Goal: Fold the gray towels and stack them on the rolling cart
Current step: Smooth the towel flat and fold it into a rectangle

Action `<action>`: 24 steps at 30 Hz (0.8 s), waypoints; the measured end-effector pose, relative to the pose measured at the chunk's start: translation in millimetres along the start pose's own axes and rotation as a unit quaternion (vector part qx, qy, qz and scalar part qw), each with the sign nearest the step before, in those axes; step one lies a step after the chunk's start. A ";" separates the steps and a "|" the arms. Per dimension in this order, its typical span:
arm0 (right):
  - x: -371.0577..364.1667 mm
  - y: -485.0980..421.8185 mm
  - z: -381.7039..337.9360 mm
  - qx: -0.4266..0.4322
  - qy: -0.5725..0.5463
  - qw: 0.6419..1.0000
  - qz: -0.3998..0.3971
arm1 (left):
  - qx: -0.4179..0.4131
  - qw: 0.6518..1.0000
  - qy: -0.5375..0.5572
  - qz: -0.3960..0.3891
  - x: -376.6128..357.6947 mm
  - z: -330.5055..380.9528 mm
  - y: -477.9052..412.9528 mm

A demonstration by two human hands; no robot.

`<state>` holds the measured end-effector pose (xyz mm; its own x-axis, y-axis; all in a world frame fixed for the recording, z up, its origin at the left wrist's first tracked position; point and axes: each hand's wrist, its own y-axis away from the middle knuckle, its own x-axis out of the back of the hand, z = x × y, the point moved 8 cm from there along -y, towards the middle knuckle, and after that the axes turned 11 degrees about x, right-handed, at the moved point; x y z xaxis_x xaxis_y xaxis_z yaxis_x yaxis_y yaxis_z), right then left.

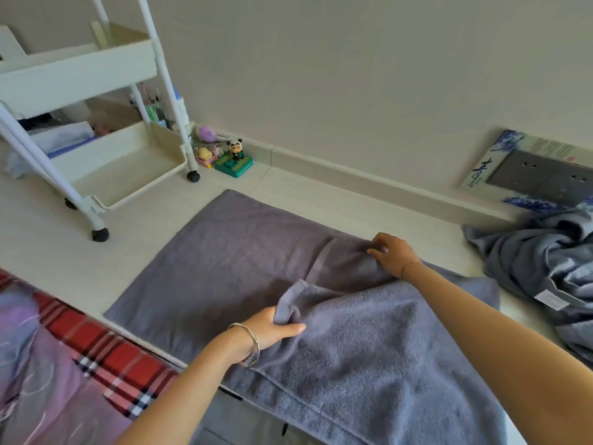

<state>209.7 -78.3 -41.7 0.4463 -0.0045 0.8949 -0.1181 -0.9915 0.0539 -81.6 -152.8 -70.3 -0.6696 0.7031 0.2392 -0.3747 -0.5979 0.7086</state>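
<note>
Left hand (pixel 276 329) closed on the near corner of the turned-over flap of the gray towel (pixel 231 258), thumb on top and fingers tucked beneath, the corner bunched and standing up out of the grip; right hand (pixel 390 255), at 1 o'clock from the left, fingers bent down and pinching the far corner of the same flap, the cloth puckered beneath them. The towel lies spread on the pale floor (pixel 144 226) at frame centre, its far part flat and single, its near part doubled over toward the 11 o'clock side. Judged handling: thick terry, soft and limp, fairly light, not slippery; it will sag between grips and keep no crease of its own, so it is best taken at two corners of one hem, held taut between the hands and laid edge to edge. The first fold appears to be in hand; stacking is not yet begun as far as the view shows. Rolling cart (pixel 80 75) at 10 o'clock, well apart from the towel; heap of unfolded gray towels (pixel 545 277) at 3 o'clock; panda figurine (pixel 236 149) at 11 o'clock beside the cart; plaid bedding (pixel 106 345) at 8 o'clock
</note>
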 end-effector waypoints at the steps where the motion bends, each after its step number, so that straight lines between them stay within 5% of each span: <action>1: 9.4 1.5 -1.7 0.001 -0.056 0.998 0.017 | 0.002 1.000 0.020 -0.020 -1.7 4.8 5.3; 7: 103.0 5.4 -51.5 0.045 -0.223 0.957 0.182 | -0.039 0.991 0.086 -0.100 12.6 54.8 54.4; 14: 139.6 -28.3 -153.4 0.127 -0.299 0.918 0.228 | -0.098 0.975 0.162 -0.113 87.2 79.8 106.8; 19: 92.6 -73.8 -219.8 0.136 -0.319 0.912 0.218 | -0.103 0.970 0.207 -0.071 162.5 39.5 101.5; 24: -26.1 -122.3 -225.4 0.071 -0.213 0.965 0.135 | -0.003 0.988 0.155 0.030 218.6 -52.7 41.3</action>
<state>12.6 72.3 28.2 0.7444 -0.2889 0.6020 -0.1718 -0.9541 -0.2454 -277.3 -44.0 -23.7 -0.8542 0.5157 0.0662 -0.3316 -0.6384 0.6946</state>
